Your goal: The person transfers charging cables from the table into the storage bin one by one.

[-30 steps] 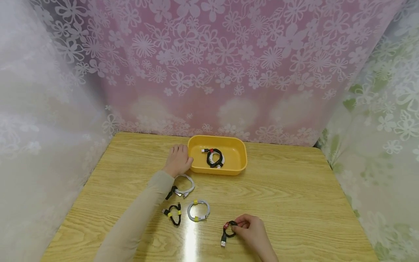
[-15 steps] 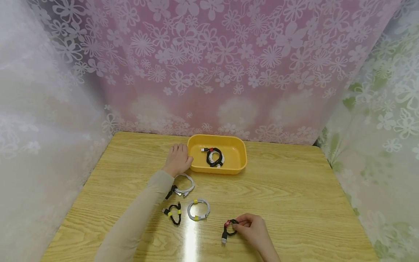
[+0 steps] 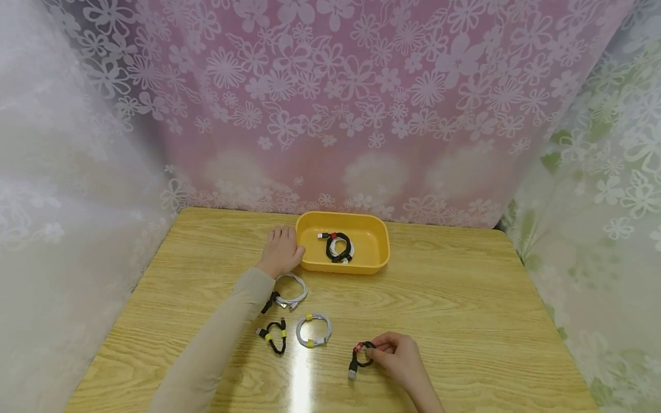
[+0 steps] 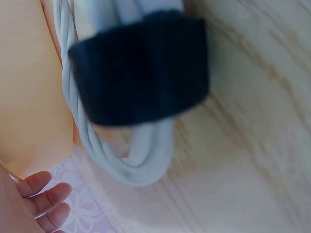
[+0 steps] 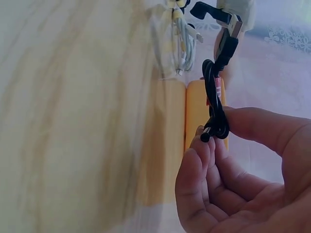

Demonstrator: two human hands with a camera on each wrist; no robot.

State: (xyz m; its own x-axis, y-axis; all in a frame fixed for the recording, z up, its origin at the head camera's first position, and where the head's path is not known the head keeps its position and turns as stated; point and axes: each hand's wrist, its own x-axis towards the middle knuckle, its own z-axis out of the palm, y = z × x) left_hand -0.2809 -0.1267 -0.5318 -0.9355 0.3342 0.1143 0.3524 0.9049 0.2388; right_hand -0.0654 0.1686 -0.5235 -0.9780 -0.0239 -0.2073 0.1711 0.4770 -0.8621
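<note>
Black looped cable (image 5: 210,90) with red tie (image 3: 358,347): hanging above the wood-grain table (image 3: 454,310), USB plug (image 5: 227,51) sticking out.
Right hand (image 3: 400,358): pinching its loop between thumb and fingers.
Left hand (image 3: 281,251): resting, fingers relaxed, against the yellow plastic bin (image 3: 370,249).
Covered: part of the loop — right fingertips are hiding it.

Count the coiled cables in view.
6: black coil, white coil in yellow bin; strapped coil, pale yellow-tied coil, black yellow-tied coil on table; held coil in right grip. More may be hidden.
</note>
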